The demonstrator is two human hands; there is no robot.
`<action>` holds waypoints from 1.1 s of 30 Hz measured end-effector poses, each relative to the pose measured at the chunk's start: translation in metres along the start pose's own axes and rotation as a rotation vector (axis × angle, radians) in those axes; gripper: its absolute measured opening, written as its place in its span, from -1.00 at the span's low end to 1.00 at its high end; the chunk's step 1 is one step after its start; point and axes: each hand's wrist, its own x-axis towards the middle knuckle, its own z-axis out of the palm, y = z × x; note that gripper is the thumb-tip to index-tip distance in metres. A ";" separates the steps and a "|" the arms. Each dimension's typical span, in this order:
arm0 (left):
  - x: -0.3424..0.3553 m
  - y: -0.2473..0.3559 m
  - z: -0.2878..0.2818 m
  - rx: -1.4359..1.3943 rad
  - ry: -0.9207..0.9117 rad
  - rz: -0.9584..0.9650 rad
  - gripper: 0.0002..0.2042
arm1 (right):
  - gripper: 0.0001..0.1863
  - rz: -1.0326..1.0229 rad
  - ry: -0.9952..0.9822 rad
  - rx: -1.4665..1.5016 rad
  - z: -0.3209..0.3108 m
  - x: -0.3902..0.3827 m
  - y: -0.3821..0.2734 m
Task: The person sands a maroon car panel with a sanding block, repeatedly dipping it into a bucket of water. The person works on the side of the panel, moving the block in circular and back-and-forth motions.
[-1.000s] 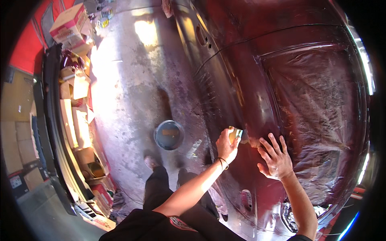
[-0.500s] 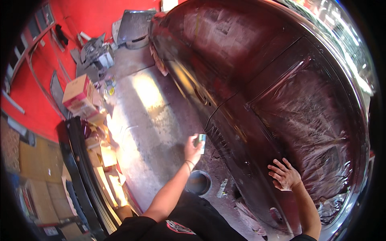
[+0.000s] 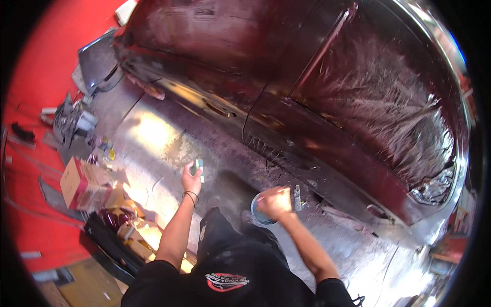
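Observation:
My left hand (image 3: 192, 177) is closed around a small, flat, rectangular green-and-white piece (image 3: 199, 169); its exact kind I cannot make out. It hangs over the concrete floor, apart from the car. My right hand (image 3: 276, 202) is over a round grey-blue bucket (image 3: 262, 219), covering part of its opening. Motion blurs that hand and its fingers point down, so whether it grips anything is hidden. Beyond both hands stands a dark maroon car body (image 3: 302, 134), its surface patchy and dull. Crinkled plastic sheeting (image 3: 378, 112) covers a window opening.
Cardboard boxes (image 3: 84, 185) and a long black car part (image 3: 110, 248) lie to the left. Farther back, a dark panel (image 3: 99, 59) leans near a red wall (image 3: 46, 66), with loose scrap parts (image 3: 66, 123) beside it. A narrow pale object (image 3: 297, 197) is on the floor behind the bucket.
My right hand has left the car's side and moved down over the bucket. My left hand still holds the green-and-white piece. The view has turned, and the car appears rotated.

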 end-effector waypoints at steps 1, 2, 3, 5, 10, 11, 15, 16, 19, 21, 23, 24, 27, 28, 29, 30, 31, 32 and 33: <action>0.001 -0.005 0.017 0.024 -0.076 -0.019 -0.55 | -0.77 -0.023 0.022 -0.068 0.056 0.009 -0.024; -0.001 -0.008 0.035 0.051 -0.161 -0.030 -0.55 | -0.66 0.036 -0.239 0.007 0.076 0.011 -0.057; -0.005 -0.013 0.049 0.057 -0.234 -0.007 -0.54 | -0.58 0.058 -0.315 0.259 0.087 0.003 -0.088; -0.011 -0.034 0.074 0.019 -0.387 -0.048 -0.56 | -0.52 -0.007 -0.573 0.448 0.107 0.006 -0.143; -0.074 -0.081 0.124 -0.063 -0.814 -0.199 -0.64 | -0.64 0.007 -0.527 0.937 0.127 0.009 -0.217; -0.092 -0.119 0.135 -0.098 -0.864 -0.070 -0.63 | -0.67 -0.087 -0.496 1.079 0.111 0.011 -0.220; -0.167 -0.138 0.101 0.014 -1.090 0.263 -0.54 | -0.78 0.037 -0.227 1.412 0.124 -0.025 -0.214; -0.180 -0.156 0.083 0.033 -1.133 0.168 -0.51 | -0.76 0.301 -0.189 1.594 0.145 -0.041 -0.205; -0.188 -0.181 0.054 0.071 -1.199 -0.285 -0.46 | -0.68 0.494 -0.323 0.684 0.195 -0.098 -0.158; -0.166 -0.167 0.065 0.053 -1.278 -0.190 -0.43 | -0.65 0.493 -0.631 0.646 0.203 -0.121 -0.141; -0.155 -0.167 0.081 -0.095 -1.325 -0.488 -0.44 | -0.66 0.414 -0.675 0.922 0.232 -0.129 -0.136; -0.151 -0.181 0.096 -0.185 -1.333 -0.561 -0.46 | -0.67 0.310 -0.628 1.059 0.252 -0.127 -0.128; -0.139 -0.178 0.156 -0.231 -1.474 -0.640 -0.51 | -0.69 0.293 -0.270 1.188 0.330 -0.102 -0.075; -0.141 -0.181 0.181 -0.269 -1.503 -0.680 -0.53 | -0.64 0.531 0.084 1.162 0.377 -0.091 -0.055; -0.144 -0.190 0.208 -0.331 -1.542 -0.706 -0.54 | -0.56 0.826 0.217 1.303 0.415 -0.069 -0.024; -0.144 -0.202 0.241 -0.366 -1.582 -0.716 -0.51 | -0.36 1.011 0.331 1.717 0.440 -0.047 0.012; -0.147 -0.215 0.272 -0.446 -1.617 -0.734 -0.50 | -0.16 1.145 0.449 2.038 0.459 -0.026 0.042; -0.148 -0.227 0.306 -0.533 -1.647 -0.740 -0.48 | -0.02 0.956 0.525 2.356 0.470 -0.009 0.073; -0.151 -0.243 0.338 -0.564 -1.731 -0.666 -0.48 | -0.01 0.629 0.724 2.580 0.478 0.010 0.091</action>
